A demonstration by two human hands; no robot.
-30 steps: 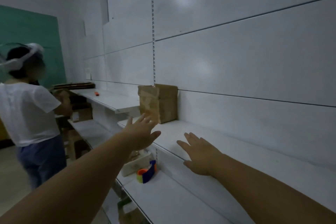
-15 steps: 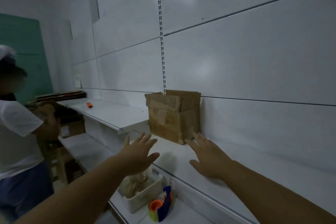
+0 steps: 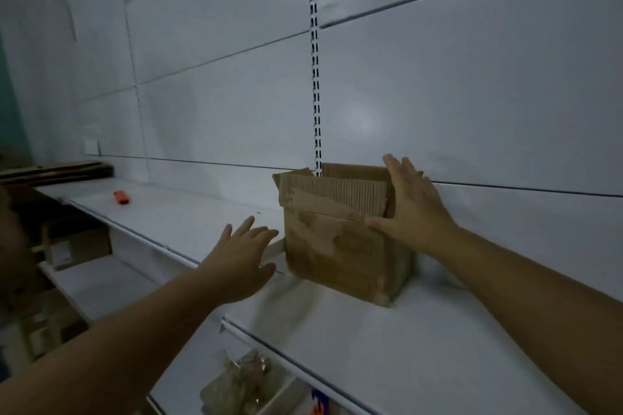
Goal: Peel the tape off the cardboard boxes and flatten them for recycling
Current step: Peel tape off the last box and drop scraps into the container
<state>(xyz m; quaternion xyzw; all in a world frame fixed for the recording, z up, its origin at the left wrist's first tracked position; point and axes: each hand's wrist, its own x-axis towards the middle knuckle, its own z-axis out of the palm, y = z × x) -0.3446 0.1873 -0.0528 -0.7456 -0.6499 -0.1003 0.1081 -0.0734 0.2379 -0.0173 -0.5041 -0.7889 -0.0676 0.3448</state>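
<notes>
Both hands have closed in on the cardboard box (image 3: 337, 253) since half a second ago: the right hand (image 3: 409, 209), which then lay low at the box's foot, is now up at its top right corner, and the left hand (image 3: 242, 259) has come nearer to its left side. The view has also drawn closer, and the other person is no longer in sight.

The box stands upright on the white shelf (image 3: 387, 340), its back against the wall panel just under the slotted upright (image 3: 315, 77). Its top is open, and the front flap (image 3: 332, 192) hangs outward with the bare corrugation showing. The front face is scuffed, with patches torn from its surface.

The right hand lies flat against the box's right side, fingers straight and pointing up past the rim, while the thumb reaches across onto the front face. It touches the box without curling round it. The left hand is spread wide, fingers straight and apart, just beside the box's left edge; whether its fingertips touch the cardboard cannot be told. It holds nothing.

Farther left on the higher shelf lies a small orange object (image 3: 122, 197), and beyond it a stack of flattened cardboard (image 3: 57, 170). Below the shelf sits a white basket (image 3: 279, 396).
</notes>
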